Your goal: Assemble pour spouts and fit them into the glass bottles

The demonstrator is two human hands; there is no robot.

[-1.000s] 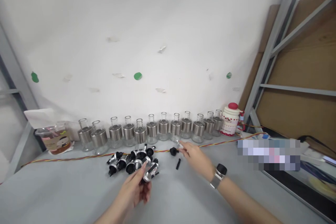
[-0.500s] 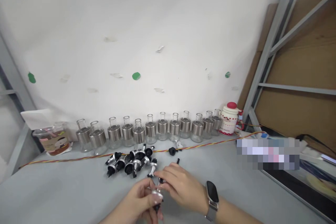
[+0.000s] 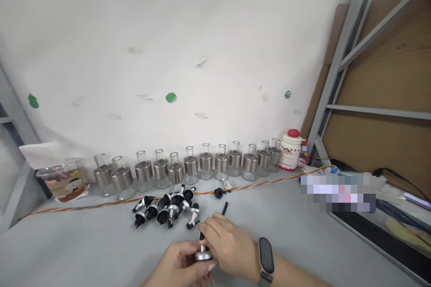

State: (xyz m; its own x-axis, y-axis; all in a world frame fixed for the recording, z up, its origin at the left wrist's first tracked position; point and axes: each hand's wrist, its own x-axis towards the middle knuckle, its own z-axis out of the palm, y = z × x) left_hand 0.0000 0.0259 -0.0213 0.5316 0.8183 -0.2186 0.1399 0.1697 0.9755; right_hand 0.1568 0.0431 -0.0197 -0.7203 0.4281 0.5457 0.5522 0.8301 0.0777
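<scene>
While the left hand (image 3: 183, 263) holds a spout (image 3: 204, 255), the right (image 3: 232, 246) touches it.

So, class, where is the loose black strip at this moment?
In the head view, slightly right of centre, the loose black strip lies on the grey table just beyond the right hand and right of the pile of pourers.

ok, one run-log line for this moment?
left hand: holding metal-and-black pourer | right hand: at its upper end | pourer pile: on table beyond hands | glass bottles: upright row behind pile
</scene>
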